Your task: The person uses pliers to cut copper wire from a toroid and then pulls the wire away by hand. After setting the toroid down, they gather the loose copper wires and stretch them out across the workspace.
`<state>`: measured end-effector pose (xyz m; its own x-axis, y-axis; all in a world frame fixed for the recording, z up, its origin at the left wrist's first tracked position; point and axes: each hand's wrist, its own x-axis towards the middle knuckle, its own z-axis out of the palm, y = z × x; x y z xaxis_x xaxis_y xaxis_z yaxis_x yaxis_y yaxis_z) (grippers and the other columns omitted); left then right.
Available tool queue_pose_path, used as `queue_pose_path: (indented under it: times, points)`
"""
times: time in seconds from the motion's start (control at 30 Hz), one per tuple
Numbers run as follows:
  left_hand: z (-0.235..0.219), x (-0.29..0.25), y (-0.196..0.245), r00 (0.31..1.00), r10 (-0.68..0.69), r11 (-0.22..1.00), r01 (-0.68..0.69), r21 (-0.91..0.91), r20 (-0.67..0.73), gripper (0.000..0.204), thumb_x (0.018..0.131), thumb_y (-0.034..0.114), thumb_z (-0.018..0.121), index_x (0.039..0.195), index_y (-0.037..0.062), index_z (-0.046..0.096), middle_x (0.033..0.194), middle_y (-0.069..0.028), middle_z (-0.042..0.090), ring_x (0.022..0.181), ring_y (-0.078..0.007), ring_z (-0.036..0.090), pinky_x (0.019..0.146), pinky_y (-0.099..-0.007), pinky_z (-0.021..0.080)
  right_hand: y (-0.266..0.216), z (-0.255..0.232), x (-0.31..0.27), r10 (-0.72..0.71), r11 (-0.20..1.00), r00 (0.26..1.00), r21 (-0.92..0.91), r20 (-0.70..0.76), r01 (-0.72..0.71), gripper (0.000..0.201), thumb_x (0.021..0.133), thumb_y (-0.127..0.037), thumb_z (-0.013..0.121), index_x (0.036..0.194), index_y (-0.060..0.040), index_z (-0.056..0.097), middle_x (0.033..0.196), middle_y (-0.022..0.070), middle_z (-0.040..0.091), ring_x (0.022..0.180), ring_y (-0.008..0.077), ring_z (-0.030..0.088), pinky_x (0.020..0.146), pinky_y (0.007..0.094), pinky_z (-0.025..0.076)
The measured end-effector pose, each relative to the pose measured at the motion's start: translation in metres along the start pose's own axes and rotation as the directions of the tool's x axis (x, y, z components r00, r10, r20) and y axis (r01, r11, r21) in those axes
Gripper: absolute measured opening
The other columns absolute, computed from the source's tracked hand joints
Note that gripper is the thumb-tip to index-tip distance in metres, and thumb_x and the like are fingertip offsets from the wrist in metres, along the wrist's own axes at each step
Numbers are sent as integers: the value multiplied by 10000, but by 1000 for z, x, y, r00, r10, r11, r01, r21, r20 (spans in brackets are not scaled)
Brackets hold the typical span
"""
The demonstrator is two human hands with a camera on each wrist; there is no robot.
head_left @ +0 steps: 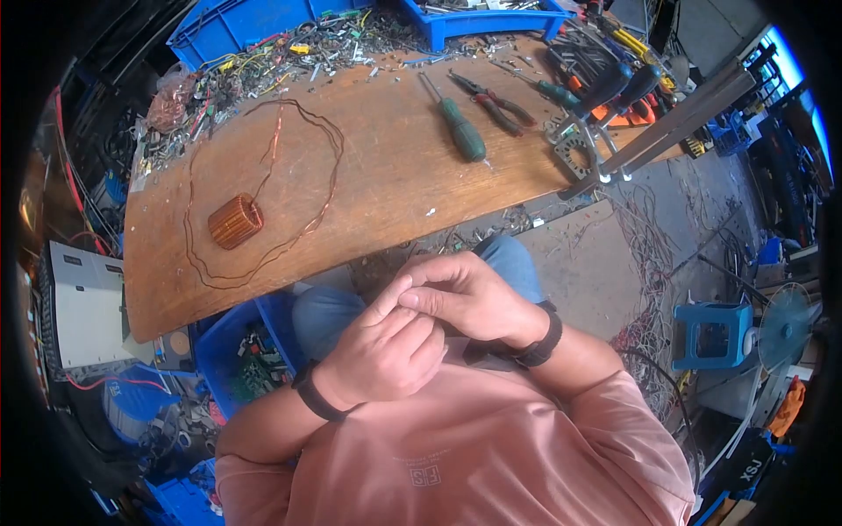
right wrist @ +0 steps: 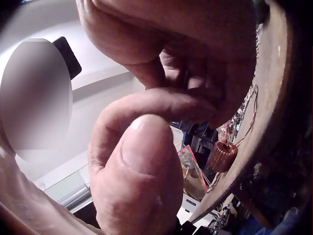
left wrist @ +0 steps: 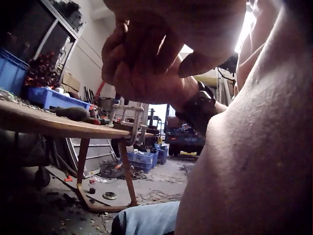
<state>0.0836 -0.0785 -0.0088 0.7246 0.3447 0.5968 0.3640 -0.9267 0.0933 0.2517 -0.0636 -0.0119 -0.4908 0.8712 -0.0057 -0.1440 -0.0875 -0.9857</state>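
My left hand and right hand meet in front of the shirt, above the lap. The left hand's fingers are loosely bent, and its index finger reaches up to the right hand. Over those fingertips lie the right hand's thumb and bent fingers. No object shows between the hands; the inner side of the fingers is partly hidden. On the left part of the wooden table lies a copper-wound coil with long loose wire leads. The right wrist view also shows the coil beyond the fingers.
A green-handled screwdriver and red-handled pliers lie at the table's back right. Clamps hold the right edge. Scrap and a blue tray line the back. A blue bin stands beside the left leg.
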Motion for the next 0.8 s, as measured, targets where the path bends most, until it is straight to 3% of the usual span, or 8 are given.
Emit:
queue_pose_path:
  times: [0.2,0.33,0.4,0.43,0.47,0.53,0.77,0.8]
  points:
    - [-8,-7,-3,989,8,1000,-5,-20,149,107,696,142,666,734,46,638,779,-73,605,786,-230,603,1054,-509,332,5,2,3,18,998,1000,61,7,-18,168,913,-89,603,1027,28,645,963,49,647,888,109,572,807,260,466]
    - [-18,-8,-11,983,-176,984,177,-12,56,138,675,145,691,763,50,644,846,-92,608,892,-269,593,1030,-542,343,7,-3,5,43,996,990,87,-133,-32,200,890,-102,636,1052,17,634,957,50,660,885,111,587,776,252,484]
    - [-26,-14,-24,951,-310,950,310,28,-10,165,666,139,702,792,48,648,883,-105,604,933,-289,582,1016,-555,350,-6,-8,11,96,989,984,129,-148,-77,207,889,-107,640,1055,19,632,956,47,656,890,109,585,795,253,484]
    - [-32,-15,-32,913,-406,911,408,57,-39,196,675,111,700,841,24,644,923,-130,590,942,-313,572,1002,-544,364,2,-17,18,26,1000,987,11,-158,-24,212,887,-113,646,1054,17,630,951,43,651,874,112,587,790,256,486]
    - [-34,-19,-43,886,-456,881,463,95,-87,243,691,78,686,917,10,627,987,-144,575,966,-330,553,960,-495,403,0,-19,25,77,993,983,99,-168,-61,239,899,-146,634,1077,12,625,953,41,645,861,124,594,778,259,486]
    - [-32,-25,-58,772,-620,756,636,154,-141,284,703,59,678,972,-1,607,1028,-156,563,976,-345,531,905,-446,430,-11,-19,48,38,996,981,86,-189,-22,283,909,-203,616,1073,27,616,951,52,638,836,146,599,772,268,489]
    - [-14,-29,-85,697,-701,635,706,314,-150,304,737,99,663,1028,22,623,1026,-148,570,956,-330,522,834,-425,437,-49,-6,173,125,979,977,180,-174,-93,423,922,-238,575,1190,85,521,1157,205,590,1068,292,582,900,403,482]
    - [-11,-31,-86,721,-672,639,679,362,-169,193,745,125,630,916,37,614,951,-125,551,916,-307,522,781,-428,424,-47,-5,193,130,980,977,174,-169,-100,431,924,-243,571,1200,83,515,1185,214,574,1091,302,569,911,417,475]
